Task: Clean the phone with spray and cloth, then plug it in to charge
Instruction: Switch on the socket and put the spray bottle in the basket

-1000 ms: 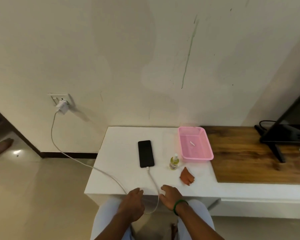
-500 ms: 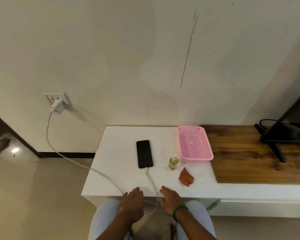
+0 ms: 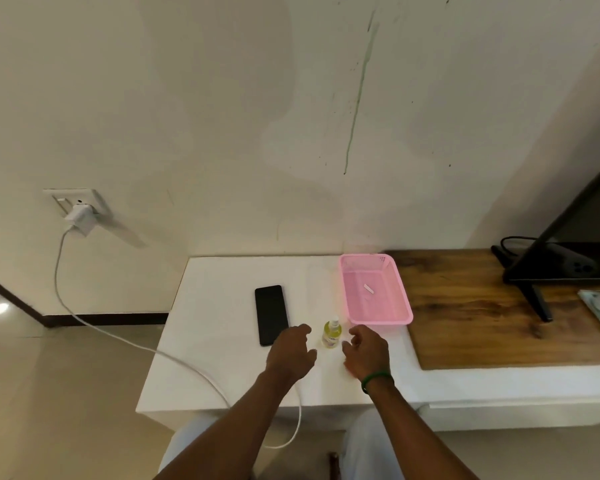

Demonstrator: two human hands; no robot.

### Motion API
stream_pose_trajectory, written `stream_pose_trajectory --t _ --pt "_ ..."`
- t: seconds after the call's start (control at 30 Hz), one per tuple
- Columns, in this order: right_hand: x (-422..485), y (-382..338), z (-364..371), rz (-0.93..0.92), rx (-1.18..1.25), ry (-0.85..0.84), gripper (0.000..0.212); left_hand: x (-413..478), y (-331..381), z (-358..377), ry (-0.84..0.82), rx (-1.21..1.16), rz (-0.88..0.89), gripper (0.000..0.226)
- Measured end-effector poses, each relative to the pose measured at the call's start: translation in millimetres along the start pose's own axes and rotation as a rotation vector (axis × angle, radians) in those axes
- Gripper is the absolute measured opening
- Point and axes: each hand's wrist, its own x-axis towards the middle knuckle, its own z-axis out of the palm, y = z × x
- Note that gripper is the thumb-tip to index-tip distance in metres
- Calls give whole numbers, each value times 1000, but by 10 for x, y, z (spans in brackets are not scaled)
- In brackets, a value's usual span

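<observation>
1. The phone (image 3: pixel 271 315) lay flat and screen-up on the white desk (image 3: pixel 215 341), left of centre, its long side pointing to the wall. It was a slim black slab with rounded corners, and the glass was dark and unlit.
2. The left hand (image 3: pixel 291 351) hovered by the phone's near right corner. Its grip was loose, fingers slightly curled, and it held nothing.
3. The right hand (image 3: pixel 368 355), a green band (image 3: pixel 376 377) on its wrist, hung just right of the bottle (image 3: pixel 331 336). Its grip was wide, thumb and fingers spread toward the bottle but apart from it.
4. The bottle stood upright between the two hands, small, with yellow-green liquid and a white cap.
5. A white cable (image 3: pixel 136 346) ran from a charger (image 3: pixel 80 218) in the wall socket (image 3: pixel 94 199), drooped past the desk's front edge and rose under the left forearm. Its phone end was hidden.
6. A pink basket (image 3: pixel 399 306) sat behind the bottle, a small white piece (image 3: pixel 369 289) inside.
</observation>
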Motion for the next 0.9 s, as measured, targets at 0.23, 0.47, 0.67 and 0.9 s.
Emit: stream_pose_trajectory --t 0.23,0.47,0.67,0.9 --pt "292 -226 67 -72 15 -93 49 365 90 173 -19 -56 -43 71" --pt "365 -29 -204 -3 -10 -4 26 523 109 333 1 -181 -21 78" --pt "351 504 -376 270 -91 151 27 568 141 451 18 -251 -13 65" --pt "413 711 -120 310 -147 27 42 582 133 471 24 -314 -15 51"
